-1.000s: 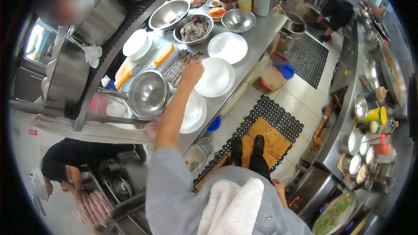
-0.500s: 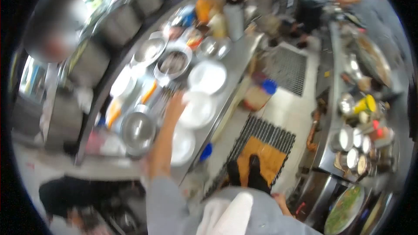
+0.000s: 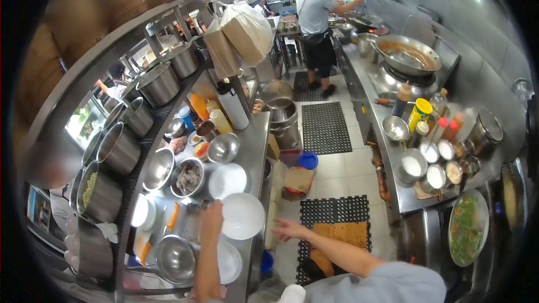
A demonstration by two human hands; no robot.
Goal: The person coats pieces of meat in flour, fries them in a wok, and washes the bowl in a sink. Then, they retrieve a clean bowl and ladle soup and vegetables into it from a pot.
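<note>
My left hand (image 3: 211,217) is closed at the left rim of a white bowl (image 3: 243,216) over the steel counter. The bowl overlaps the two white dishes around it, one plate (image 3: 228,181) beyond and one dish (image 3: 228,262) nearer me. My fingertips are partly hidden behind the hand. My right hand (image 3: 290,230) hangs over the aisle just right of the counter edge, fingers spread, holding nothing. Left of my left forearm stands a steel mixing bowl (image 3: 176,259). Orange-handled knives (image 3: 173,216) lie farther left, and a pot of dark pieces (image 3: 188,178) stands beyond.
A second person (image 3: 316,17) stands at the far end of the right-hand cooking line. A shelf of steel pots (image 3: 119,148) runs along the left. Sauce bottles (image 3: 420,113) and small containers crowd the right counter. Rubber mats (image 3: 326,128) and a blue-lidded tub (image 3: 308,160) are on the floor.
My view has tilted up and steadied. My right hand has risen from beside my body, fingers spread. The white bowl at my left hand now sits farther right against the other dishes.
</note>
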